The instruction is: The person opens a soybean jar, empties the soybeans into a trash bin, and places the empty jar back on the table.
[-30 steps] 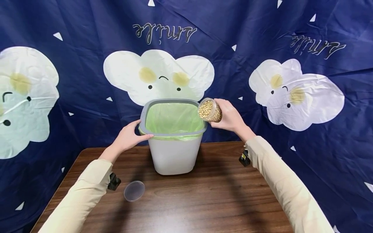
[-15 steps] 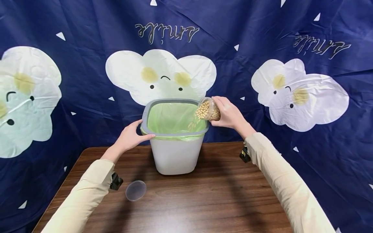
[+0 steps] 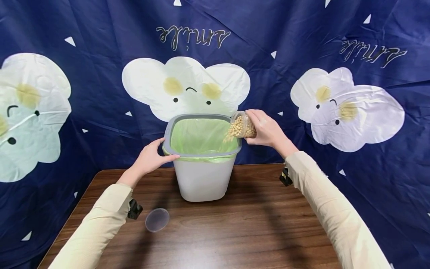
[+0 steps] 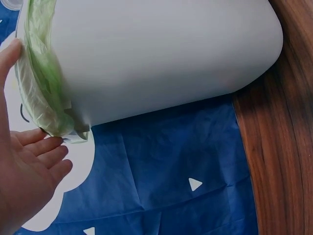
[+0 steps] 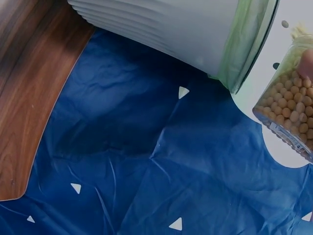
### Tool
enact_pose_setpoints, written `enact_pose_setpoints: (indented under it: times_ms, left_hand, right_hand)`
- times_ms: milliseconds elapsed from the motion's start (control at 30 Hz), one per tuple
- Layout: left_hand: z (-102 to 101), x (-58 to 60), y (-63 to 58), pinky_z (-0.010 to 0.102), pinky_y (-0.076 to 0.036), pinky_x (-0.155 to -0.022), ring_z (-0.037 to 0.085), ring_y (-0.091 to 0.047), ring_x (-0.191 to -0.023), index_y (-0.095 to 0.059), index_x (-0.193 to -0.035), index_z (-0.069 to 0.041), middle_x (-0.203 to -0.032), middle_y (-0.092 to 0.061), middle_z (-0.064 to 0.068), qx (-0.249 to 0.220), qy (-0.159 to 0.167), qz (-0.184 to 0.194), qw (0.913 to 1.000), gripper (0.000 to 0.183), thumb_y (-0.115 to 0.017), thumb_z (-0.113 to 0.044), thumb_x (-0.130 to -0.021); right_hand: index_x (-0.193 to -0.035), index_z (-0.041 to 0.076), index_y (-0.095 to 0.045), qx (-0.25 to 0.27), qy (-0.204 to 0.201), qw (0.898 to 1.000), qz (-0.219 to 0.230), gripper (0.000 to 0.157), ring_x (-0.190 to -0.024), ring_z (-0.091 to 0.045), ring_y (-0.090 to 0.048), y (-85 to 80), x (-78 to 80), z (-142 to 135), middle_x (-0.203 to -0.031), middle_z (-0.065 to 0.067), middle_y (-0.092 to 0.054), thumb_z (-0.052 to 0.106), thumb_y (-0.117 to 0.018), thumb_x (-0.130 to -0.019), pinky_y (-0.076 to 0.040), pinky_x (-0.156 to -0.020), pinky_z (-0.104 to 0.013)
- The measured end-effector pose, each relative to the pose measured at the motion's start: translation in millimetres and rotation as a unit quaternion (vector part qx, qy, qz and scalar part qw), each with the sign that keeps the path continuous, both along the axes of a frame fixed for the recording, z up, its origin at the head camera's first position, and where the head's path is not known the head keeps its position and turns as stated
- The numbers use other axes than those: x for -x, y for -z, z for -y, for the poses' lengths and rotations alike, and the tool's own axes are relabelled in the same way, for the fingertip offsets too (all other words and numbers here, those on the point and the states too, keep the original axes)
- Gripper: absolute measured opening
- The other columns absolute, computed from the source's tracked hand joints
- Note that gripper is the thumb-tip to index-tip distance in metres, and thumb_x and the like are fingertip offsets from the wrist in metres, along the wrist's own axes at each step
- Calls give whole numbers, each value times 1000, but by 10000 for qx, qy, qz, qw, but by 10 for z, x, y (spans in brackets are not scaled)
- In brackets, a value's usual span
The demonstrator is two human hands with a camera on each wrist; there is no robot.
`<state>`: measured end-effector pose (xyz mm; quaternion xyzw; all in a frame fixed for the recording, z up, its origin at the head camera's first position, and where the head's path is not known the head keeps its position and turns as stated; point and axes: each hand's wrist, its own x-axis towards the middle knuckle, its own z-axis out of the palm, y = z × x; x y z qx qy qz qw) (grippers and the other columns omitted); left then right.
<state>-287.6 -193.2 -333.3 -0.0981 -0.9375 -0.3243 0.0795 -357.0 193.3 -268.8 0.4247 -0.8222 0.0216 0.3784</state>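
Note:
A white trash can (image 3: 203, 181) with a grey rim stands upright on the table, lined with a green bag (image 3: 198, 136). My left hand (image 3: 150, 158) holds the rim's near left corner, thumb along the front and fingers at the left side. In the left wrist view the fingertips (image 4: 61, 169) lie by the bag's folded edge. My right hand (image 3: 263, 129) grips a clear plastic jar (image 3: 250, 127) of soybeans, tilted over the can's right rim. Soybeans (image 3: 230, 137) spill from its mouth toward the bag. The right wrist view shows beans (image 5: 291, 105) through the jar wall.
A round clear lid (image 3: 157, 220) lies on the brown wooden table (image 3: 235, 228), left of the middle. Behind and beside the table hangs a dark blue cloth (image 3: 268, 30) with white clouds and triangles.
My right hand has tipped the jar further, and soybeans now run out of it over the can. The left hand keeps its hold on the rim; the lid lies still.

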Motion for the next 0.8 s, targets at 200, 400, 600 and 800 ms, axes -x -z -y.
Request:
enact_pose_setpoints:
  times_ms: [200, 400, 600, 800]
  left_hand:
    - [-6, -11, -10, 54, -30, -99, 40, -31, -127, -27, -140, 4, -140, -33, 24, -17, -3, 10, 10000, 99, -65, -58, -73]
    - [-7, -10, -9, 54, -29, -100, 39, -30, -128, -27, -140, 4, -140, -32, 24, -40, -3, 4, 10000, 99, -65, -58, -72]
    - [9, -2, 6, 54, -29, -100, 39, -30, -128, -27, -140, 3, -140, -32, 24, -67, -26, 14, 10000, 100, -65, -60, -72]
    - [16, 4, 18, 54, -29, -99, 40, -29, -128, -26, -141, 3, -141, -31, 24, -65, -1, 58, 10000, 101, -64, -61, -72]
  right_hand:
    - [-122, -10, -46, -101, 17, 9999, -59, 82, -108, -37, -49, -35, -6, -17, -117, -24, -51, 29, -75, -55, -41, -93, -43]
    - [-121, -9, -46, -232, -54, 9995, -211, 82, -108, -36, -48, -71, -5, -21, -117, -24, -51, 30, -75, -55, -40, -93, -43]
    - [-120, -10, -47, -306, -203, 9988, -322, 81, -107, -36, -49, -91, 11, -11, -115, -24, -52, 29, -74, -55, -40, -94, -42]
    - [-119, -11, -47, -420, -201, 9981, -397, 81, -106, -37, -50, -98, 19, -21, -114, -25, -52, 28, -74, -54, -39, -94, -42]
